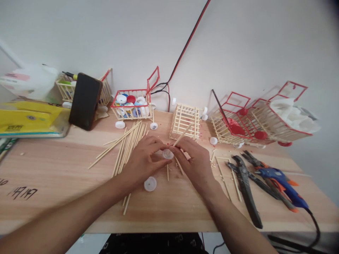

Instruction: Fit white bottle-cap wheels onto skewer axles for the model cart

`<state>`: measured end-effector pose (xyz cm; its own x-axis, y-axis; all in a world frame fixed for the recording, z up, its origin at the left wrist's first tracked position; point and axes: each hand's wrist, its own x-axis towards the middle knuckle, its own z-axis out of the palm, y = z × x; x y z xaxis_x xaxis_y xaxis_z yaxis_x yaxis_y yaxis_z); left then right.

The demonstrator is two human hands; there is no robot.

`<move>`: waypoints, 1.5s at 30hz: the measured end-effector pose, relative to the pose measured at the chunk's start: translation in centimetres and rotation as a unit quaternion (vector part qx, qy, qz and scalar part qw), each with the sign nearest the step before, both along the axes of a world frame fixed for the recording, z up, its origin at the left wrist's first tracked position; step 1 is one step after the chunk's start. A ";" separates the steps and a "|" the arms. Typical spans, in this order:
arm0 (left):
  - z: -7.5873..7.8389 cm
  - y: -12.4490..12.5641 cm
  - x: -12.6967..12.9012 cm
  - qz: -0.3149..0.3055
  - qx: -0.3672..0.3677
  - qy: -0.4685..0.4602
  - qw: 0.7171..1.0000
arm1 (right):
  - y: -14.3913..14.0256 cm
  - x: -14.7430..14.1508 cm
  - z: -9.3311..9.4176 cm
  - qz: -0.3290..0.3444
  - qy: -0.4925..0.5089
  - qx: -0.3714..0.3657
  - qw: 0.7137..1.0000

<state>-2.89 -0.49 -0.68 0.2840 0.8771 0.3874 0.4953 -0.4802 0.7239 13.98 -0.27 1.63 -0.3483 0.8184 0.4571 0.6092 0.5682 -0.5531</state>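
Over the middle of the wooden table, my left hand (pixel 147 155) grips a small white bottle cap (pixel 167 154) between thumb and fingers. My right hand (pixel 192 158) is closed on a thin wooden stick (pixel 183 134), which slants up to the right from its fingertips. The stick's lower end is beside the cap; whether it touches the cap I cannot tell. A second bottle cap (pixel 150 183) lies on the table below my left hand. Beyond my hands stands a small stick-built cart body (pixel 184 121) with white caps at its corners. Loose sticks (pixel 129 148) lie partly beneath my left hand.
A stick cart filled with caps (pixel 131 106) stands at the back, a black phone (pixel 85 101) leaning left of it. More stick carts (pixel 288 121) stand at the back right. A cutter (pixel 246 190) and a blue glue gun (pixel 284 183) lie at right. Yellow packaging (pixel 29 118) sits far left.
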 end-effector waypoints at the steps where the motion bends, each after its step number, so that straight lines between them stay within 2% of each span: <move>1: 0.0 0.0 0.0 0.001 0.001 0.000 1.000 | 0.0 0.0 0.0 0.002 0.000 -0.001 1.000; 14: -0.2 -0.1 0.0 -0.005 0.000 0.005 1.000 | -0.3 0.0 0.1 -0.001 0.011 0.015 1.000; 45: -0.4 -0.1 0.0 -0.022 0.021 0.016 0.999 | -0.1 0.1 -0.2 0.007 0.006 -0.007 1.000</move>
<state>-2.90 -0.62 -1.08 0.3336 0.8470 0.4138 0.4955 -0.5310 0.6874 14.04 -0.33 1.38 -0.3538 0.8198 0.4503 0.5950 0.5687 -0.5679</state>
